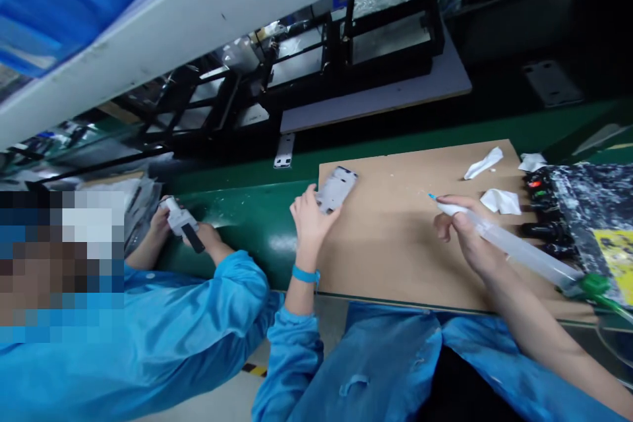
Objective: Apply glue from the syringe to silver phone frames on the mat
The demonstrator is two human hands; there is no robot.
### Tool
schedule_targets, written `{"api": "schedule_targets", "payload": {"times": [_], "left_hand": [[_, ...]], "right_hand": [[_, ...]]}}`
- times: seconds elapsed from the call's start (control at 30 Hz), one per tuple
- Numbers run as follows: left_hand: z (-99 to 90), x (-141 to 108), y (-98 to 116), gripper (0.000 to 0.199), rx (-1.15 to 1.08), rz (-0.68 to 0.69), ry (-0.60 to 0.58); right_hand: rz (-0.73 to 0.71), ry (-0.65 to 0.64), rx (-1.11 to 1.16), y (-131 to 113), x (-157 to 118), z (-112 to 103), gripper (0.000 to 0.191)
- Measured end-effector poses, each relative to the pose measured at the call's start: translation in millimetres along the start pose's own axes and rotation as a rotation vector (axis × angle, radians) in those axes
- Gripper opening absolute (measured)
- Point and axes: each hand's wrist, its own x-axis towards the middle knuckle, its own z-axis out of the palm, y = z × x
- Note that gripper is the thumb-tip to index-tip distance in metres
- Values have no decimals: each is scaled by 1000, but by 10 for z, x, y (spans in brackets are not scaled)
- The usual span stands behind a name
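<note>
My left hand (312,221) grips a thin grey phone frame (340,186) by its near end, fingers and thumb around its edges. The frame is tilted over the far left part of a brown board (386,257). Over the right half of the board, my right hand (467,231) is closed around a translucent glue syringe (529,254). Its blue needle tip (432,196) points left, apart from the phone frame. A green cap with a tube (596,287) is fitted at the syringe's back end.
Crumpled white tissues (500,201) lie on the board's right side, beside a dispenser box (593,211) with black knobs. A co-worker (192,330) at left handles a light part. Behind are a green bench strip, another phone frame (284,150) and black racks (390,39).
</note>
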Motion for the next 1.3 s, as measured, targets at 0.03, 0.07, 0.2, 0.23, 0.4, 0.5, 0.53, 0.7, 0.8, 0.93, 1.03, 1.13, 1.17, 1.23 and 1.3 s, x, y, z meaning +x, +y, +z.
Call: {"api": "schedule_targets", "payload": {"times": [0.03, 0.07, 0.2, 0.23, 0.4, 0.5, 0.53, 0.7, 0.8, 0.93, 1.03, 1.13, 1.17, 1.23, 1.3], "left_hand": [[46, -67, 86, 87, -23, 70, -43], [94, -125, 174, 88, -48, 153, -98], [213, -160, 468, 80, -164, 528, -373], [218, -122, 516, 80, -192, 603, -428], [273, -9, 732, 55, -204, 459, -304], [379, -3, 874, 62, -124, 365, -251], [409, 24, 902, 63, -129, 401, -274], [456, 323, 818, 59, -361, 557, -426], [458, 443, 719, 68, -447, 567, -449], [509, 469, 669, 64, -449, 561, -442], [582, 460, 654, 58, -440, 564, -385], [654, 452, 632, 58, -447, 593, -338], [673, 449, 624, 59, -454, 605, -324], [704, 442, 613, 59, -478, 628, -289], [724, 434, 610, 60, -493, 643, -255]], "right_hand": [[27, -9, -35, 55, 14, 22, 47], [49, -11, -76, 94, 40, 25, 49], [73, 16, -204, 134, 246, -78, 53], [71, 23, -228, 128, 309, -112, 53], [82, 0, -306, 132, 582, -210, 51], [108, -56, -325, 195, 716, -198, 50], [120, -70, -333, 219, 755, -189, 49], [182, -136, -354, 311, 879, -127, 32], [209, -115, -290, 362, 884, -64, 28], [238, -125, -261, 438, 835, 6, 36], [222, -137, -310, 475, 796, 12, 38], [197, -127, -387, 485, 770, -5, 37], [188, -120, -411, 483, 765, -10, 37], [165, -114, -447, 472, 758, -15, 37], [138, -129, -459, 458, 753, -16, 33]]}}
